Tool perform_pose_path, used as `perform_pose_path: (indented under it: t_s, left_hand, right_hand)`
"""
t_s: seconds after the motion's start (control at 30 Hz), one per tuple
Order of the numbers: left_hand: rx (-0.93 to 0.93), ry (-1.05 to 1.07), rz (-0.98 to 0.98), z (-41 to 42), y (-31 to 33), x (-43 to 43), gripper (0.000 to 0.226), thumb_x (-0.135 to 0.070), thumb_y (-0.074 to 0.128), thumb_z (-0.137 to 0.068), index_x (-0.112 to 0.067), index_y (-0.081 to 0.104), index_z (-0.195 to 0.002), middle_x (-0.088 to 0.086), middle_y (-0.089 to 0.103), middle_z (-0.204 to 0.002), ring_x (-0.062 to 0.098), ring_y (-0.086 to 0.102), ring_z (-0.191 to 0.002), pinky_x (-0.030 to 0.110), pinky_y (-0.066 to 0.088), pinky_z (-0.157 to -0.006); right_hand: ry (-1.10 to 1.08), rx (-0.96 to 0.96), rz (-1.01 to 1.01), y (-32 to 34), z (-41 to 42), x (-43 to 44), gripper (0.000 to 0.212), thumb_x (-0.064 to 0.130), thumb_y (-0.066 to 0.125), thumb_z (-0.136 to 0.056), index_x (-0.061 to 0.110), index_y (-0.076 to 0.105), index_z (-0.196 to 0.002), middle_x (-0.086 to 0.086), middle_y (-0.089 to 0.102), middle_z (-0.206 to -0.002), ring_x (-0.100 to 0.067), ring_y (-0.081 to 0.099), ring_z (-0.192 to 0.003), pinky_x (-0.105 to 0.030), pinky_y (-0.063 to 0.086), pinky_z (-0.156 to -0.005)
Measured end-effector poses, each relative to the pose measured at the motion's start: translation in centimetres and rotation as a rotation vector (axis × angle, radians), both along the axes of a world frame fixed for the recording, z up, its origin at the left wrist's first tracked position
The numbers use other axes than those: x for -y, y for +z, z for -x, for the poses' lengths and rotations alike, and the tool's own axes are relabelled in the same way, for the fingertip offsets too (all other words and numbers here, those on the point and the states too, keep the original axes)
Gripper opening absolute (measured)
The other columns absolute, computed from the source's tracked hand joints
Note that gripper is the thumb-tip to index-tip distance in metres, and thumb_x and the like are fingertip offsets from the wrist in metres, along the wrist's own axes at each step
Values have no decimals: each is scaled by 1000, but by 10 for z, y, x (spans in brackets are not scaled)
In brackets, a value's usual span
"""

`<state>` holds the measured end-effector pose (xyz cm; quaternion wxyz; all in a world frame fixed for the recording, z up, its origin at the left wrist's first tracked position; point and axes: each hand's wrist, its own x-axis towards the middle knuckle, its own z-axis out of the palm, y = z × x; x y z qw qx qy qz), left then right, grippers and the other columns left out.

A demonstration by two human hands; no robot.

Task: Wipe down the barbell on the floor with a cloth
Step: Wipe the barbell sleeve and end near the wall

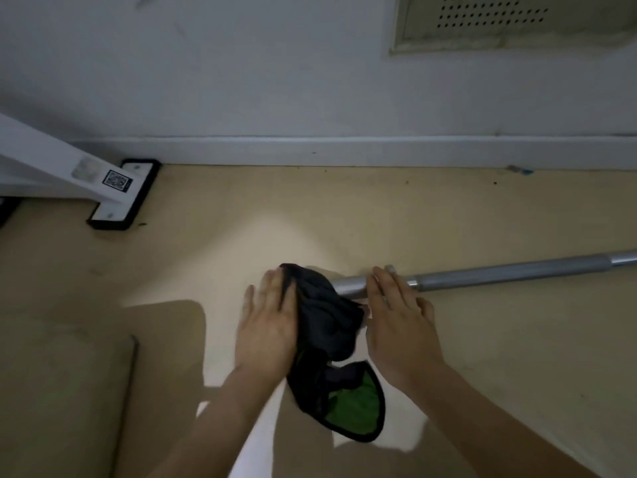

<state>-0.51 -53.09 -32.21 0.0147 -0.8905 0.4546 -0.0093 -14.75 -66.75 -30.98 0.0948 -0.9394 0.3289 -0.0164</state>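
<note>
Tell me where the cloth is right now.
In the head view, the dark cloth is bunched over the left end of the barbell, at lower centre, between the left hand and the right hand.

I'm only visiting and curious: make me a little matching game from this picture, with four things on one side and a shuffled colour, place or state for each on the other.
Things:
1. cloth
2. barbell
3. right hand
4. vent

Descriptions:
A. set in the wall, top right
B. black with a green patch
C. grey metal, lying on the floor
D. resting across the barbell

Pairs: 1-B, 2-C, 3-D, 4-A.
</note>
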Motion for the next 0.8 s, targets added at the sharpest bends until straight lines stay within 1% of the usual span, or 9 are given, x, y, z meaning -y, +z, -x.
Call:
perform_pose_path:
  t_s: [0.07, 0.13, 0.23, 0.33, 0.47, 0.57, 0.67, 0.73, 0.8]
  left_hand:
    - [-52, -177, 17, 36, -6, 22, 65, -31, 44, -79, -2, 41, -137, 17, 29, -151, 30, 27, -140, 51, 23, -111]
    - [-98, -224, -14, 59, -10, 35, 74, -43, 32, -81, -4, 29, -143, 15, 16, -155, 26, 16, -143, 48, 17, -114]
    - [-29, -78, -28, 35, -14, 15, 68, -35, 30, -82, -6, 29, -144, 16, 23, -153, 27, 29, -139, 48, 22, -110]
    - [-33, 105, 21, 9, -20, -13, 66, -29, 30, -83, -4, 27, -144, 19, 29, -150, 30, 31, -138, 49, 27, -108]
    - [-179, -87, -14, 50, -30, 6, 61, -28, 48, -79, -2, 45, -134, 18, 28, -150, 31, 33, -136, 47, 25, -111]
    - [-375, -114, 140, 56, -26, 15, 68, -22, 50, -74, -8, 39, -139, 4, 19, -154, 24, 34, -136, 37, 27, -113]
    - [-706, 218, 435, 40, -5, 13, 72, 0, 49, -73, -19, 35, -141, -14, 25, -148, 2, 25, -134, 15, 26, -106]
    - [-1007, 448, 599, 36, 20, 17, 69, 11, 45, -74, -20, 45, -135, -14, 39, -139, 4, 35, -131, 20, 30, -108]
    - [-1334, 448, 662, 40, 38, 23, 69, 18, 37, -75, -21, 53, -129, -4, 58, -129, 11, 54, -119, 31, 42, -104]
  right_hand:
    - [31, -44, -7, -3, -5, -1, 59, 25, 39, -76, 7, 54, -129, -8, 55, -134, -25, 50, -126, -43, 47, -84]
    - [79, -104, 12, -6, -7, 4, 60, 29, 35, -77, 5, 54, -130, -10, 56, -133, -27, 50, -126, -46, 47, -87]
    - [162, -184, 49, -2, -10, 14, 62, 24, 52, -82, 7, 39, -140, -9, 41, -147, -24, 36, -136, -50, 33, -102]
    - [165, -194, -5, 2, -23, 22, 61, 23, 37, -87, 6, 27, -145, -10, 30, -152, -24, 26, -141, -49, 21, -109]
    - [170, -226, -81, 5, -35, 35, 62, 22, 42, -90, 11, 19, -147, -4, 22, -155, -17, 18, -142, -44, 14, -111]
    - [174, -187, -129, 5, -39, 45, 55, 23, 37, -92, 17, 24, -146, 3, 24, -154, -11, 17, -142, -47, 11, -112]
    - [61, 86, -210, 4, -28, 24, 48, 31, 33, -87, 22, 49, -131, 2, 53, -134, -19, 45, -127, -47, 35, -100]
    - [0, 234, -360, 1, -26, -5, 45, 34, 39, -90, 28, 45, -134, 6, 54, -128, -17, 49, -118, -37, 42, -96]
    - [-134, 385, -705, 2, -29, -32, 51, 29, 53, -90, 36, 37, -138, 10, 49, -127, -8, 49, -116, -27, 42, -99]
